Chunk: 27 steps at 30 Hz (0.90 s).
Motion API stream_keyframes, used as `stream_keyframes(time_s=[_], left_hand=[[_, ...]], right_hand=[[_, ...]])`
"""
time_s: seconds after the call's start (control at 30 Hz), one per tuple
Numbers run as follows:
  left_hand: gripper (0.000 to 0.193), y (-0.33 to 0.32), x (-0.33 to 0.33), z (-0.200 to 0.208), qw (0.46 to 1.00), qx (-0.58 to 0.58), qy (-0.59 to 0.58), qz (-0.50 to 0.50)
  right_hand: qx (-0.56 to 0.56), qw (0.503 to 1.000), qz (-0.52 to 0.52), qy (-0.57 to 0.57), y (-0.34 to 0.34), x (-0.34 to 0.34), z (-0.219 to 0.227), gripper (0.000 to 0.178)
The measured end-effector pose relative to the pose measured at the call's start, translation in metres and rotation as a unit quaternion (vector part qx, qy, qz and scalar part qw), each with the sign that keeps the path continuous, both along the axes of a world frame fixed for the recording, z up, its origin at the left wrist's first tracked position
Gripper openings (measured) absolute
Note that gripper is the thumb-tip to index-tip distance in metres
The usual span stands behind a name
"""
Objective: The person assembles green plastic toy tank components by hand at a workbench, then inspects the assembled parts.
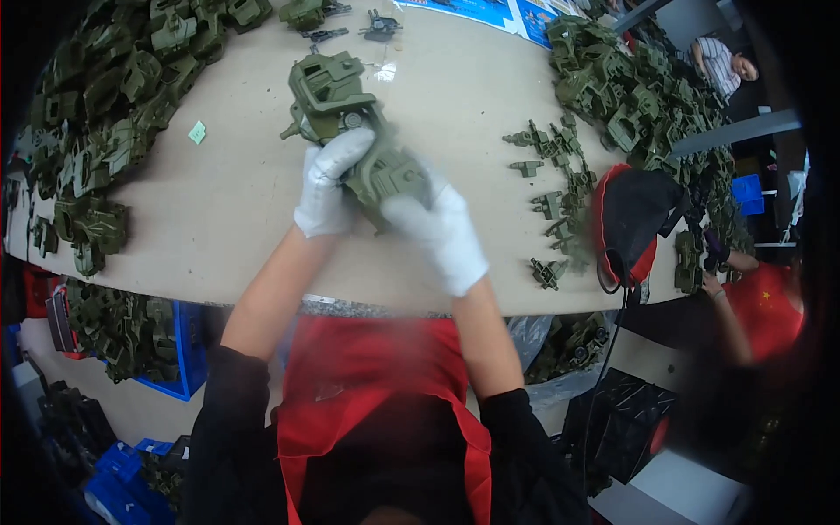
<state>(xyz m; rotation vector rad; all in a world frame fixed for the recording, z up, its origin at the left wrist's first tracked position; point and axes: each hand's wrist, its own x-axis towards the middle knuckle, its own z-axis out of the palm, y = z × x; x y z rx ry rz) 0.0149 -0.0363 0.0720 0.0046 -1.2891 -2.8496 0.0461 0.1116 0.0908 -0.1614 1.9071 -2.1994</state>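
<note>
We've got an olive-green plastic toy vehicle body [354, 131] held up off the table; it's tilted, blocky end pointing away; lower end hidden by gloves.

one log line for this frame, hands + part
left hand: gloved, grips olive-green plastic toy vehicle body | right hand: gloved, grips its near end | body held above beige table
</note>
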Motion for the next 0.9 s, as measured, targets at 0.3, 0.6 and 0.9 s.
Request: stream_keyframes(time_s=[0.3,0.6,0.9], left_hand=[[0.046,-0.009,-0.001,-0.004,0.929,-0.256,-0.031,-0.266],[0.07,0.004,0.024,0.039,0.766,-0.579,0.254,-0.114],[0.058,0.018,0.03,0.019,0.754,-0.595,0.278,-0.007]], right_hand=[[0.186,0.976,-0.075,0.082,0.072,-0.043,0.032,0.061],[0.518,0.753,0.137,0.381,0.069,-0.011,0.09,0.07],[0.28,0.902,0.119,0.308,0.09,-0.016,0.05,0.07]])
